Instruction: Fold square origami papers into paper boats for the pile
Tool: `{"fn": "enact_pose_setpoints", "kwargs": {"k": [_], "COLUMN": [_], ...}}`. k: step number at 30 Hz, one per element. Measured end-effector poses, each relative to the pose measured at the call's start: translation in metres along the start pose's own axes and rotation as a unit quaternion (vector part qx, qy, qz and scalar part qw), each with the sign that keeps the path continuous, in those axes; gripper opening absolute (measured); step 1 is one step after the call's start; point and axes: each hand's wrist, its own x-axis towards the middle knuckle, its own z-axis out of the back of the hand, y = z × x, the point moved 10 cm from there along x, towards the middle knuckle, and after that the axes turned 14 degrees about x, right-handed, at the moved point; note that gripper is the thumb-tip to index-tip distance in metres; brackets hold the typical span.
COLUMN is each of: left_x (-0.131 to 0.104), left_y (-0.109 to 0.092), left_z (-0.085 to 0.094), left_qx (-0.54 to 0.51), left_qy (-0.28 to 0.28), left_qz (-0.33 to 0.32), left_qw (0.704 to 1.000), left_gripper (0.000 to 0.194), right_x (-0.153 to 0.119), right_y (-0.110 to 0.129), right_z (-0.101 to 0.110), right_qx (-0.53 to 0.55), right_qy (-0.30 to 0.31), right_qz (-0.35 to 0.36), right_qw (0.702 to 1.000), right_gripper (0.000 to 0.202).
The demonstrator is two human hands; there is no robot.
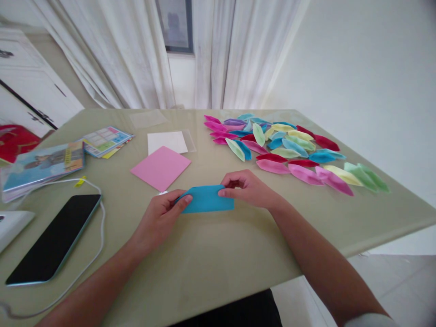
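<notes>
A blue sheet of paper (206,200), folded into a long rectangle, is held just above the table between both hands. My left hand (163,213) pinches its left end, thumb on the near face. At the upper right part, my right hand (247,188) grips the paper between thumb and curled fingers. Beyond my left hand lies a pink square of paper (161,168), turned cornerwise and overlapping a white sheet (166,142). Several folded paper boat-like pieces (272,165) in pink, red, blue, green, yellow and purple spread over the far right of the table.
A black-screened phone (56,238) lies at the left, with a white cable (102,222) curving round it. Booklets (44,165) and a printed card (105,140) are behind it. A white device (13,225) juts in at the left edge. White curtains (218,54) hang behind the table (218,254).
</notes>
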Motion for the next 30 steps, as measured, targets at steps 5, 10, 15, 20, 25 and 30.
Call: {"fn": "enact_pose_setpoints", "kwargs": {"k": [5,10,15,20,25,30], "left_x": [0.002,0.001,-0.005,-0.006,-0.013,-0.018], "left_y": [0.001,-0.001,0.002,0.005,0.0,0.002], "left_z": [-0.007,-0.015,-0.026,-0.019,-0.036,-0.039], "left_qx": [-0.046,-0.075,-0.096,-0.113,-0.126,-0.178], "left_qy": [0.036,0.076,0.118,0.066,0.134,0.103], "left_qz": [0.019,0.03,0.051,0.063,0.065,0.089], "left_qw": [0.998,0.994,0.987,0.989,0.981,0.975], "left_gripper": [0.042,0.05,0.048,0.045,0.043,0.042], "right_x": [0.002,0.001,0.0,-0.001,-0.004,-0.001], "right_y": [0.003,0.007,0.007,0.0,0.008,0.002], "right_z": [0.008,0.012,0.009,-0.003,0.004,-0.039], "right_qx": [0.005,-0.011,0.024,0.038,0.047,0.217], "right_qy": [-0.061,-0.082,-0.093,-0.06,-0.12,-0.016], "right_qz": [0.045,0.06,0.05,0.011,0.042,0.037], "right_qw": [0.997,0.995,0.994,0.997,0.991,0.975], "right_gripper": [0.034,0.036,0.038,0.047,0.051,0.046]}}
